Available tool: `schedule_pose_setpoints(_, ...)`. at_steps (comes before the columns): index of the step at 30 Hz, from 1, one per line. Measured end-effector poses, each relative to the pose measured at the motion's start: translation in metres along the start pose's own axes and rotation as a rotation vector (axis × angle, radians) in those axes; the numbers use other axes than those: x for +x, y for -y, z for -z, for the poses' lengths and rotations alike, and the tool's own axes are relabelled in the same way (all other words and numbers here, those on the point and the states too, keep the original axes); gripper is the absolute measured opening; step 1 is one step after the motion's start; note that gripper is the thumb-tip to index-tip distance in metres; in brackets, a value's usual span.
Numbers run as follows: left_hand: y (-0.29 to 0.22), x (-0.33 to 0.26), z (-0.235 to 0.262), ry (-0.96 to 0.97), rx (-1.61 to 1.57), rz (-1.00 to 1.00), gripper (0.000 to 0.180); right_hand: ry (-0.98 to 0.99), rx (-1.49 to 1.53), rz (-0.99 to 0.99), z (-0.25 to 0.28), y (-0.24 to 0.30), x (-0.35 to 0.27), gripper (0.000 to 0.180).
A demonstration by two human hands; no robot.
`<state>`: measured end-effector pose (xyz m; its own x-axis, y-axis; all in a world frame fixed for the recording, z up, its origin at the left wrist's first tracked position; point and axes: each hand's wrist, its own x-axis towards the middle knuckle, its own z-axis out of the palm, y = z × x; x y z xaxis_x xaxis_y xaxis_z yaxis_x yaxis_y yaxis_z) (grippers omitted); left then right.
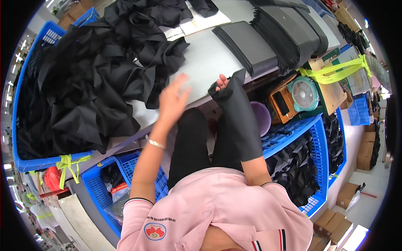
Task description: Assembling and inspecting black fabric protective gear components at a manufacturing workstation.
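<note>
- the left hand (172,99) is raised over the near edge of the grey worktable (205,62), fingers spread and loose, gripping nothing; it is blurred, so finer detail of the fingers cannot be told
- a thin bracelet (156,144) sits on the left wrist
- the right hand (222,81) is almost wholly hidden inside a black fabric sleeve (239,121) that covers the forearm from below the elbow up past the knuckles; only the fingertips (222,79) poke out at the top, pinched on the fabric's upper edge
- the two hands are apart, the left a little to the left of and just below the right's fingertips
- the black fabric sleeve stands nearly upright in front of the person, its top level with the table edge, its lower end near the pink shirt (226,209)
- a big loose heap of black fabric pieces (92,75) lies on the table to the left of the left hand, spilling into a blue crate (46,163)
- neat stacks of flat dark pieces (272,37) lie fanned across the far right of the table
- under the table at right stand a small lilac basket (260,117), a teal fan (303,94) and a blue crate of dark pieces (305,163)
</note>
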<state>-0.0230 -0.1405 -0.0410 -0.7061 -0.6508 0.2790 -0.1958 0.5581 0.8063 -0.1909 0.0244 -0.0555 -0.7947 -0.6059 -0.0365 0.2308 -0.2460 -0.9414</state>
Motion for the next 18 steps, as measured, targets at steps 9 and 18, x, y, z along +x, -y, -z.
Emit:
schedule_pose_setpoints(9,-0.087,-0.133,-0.074,0.085,-0.115,-0.291,0.075,-0.077,0.146,-0.014,-0.031,-0.010,0.028,0.033)
schedule_pose_setpoints(18,-0.103,-0.153,-0.068,-0.033,-0.178,-0.269,0.036,-0.373,0.440,-0.256,-0.039,-0.006,0.026,0.031)
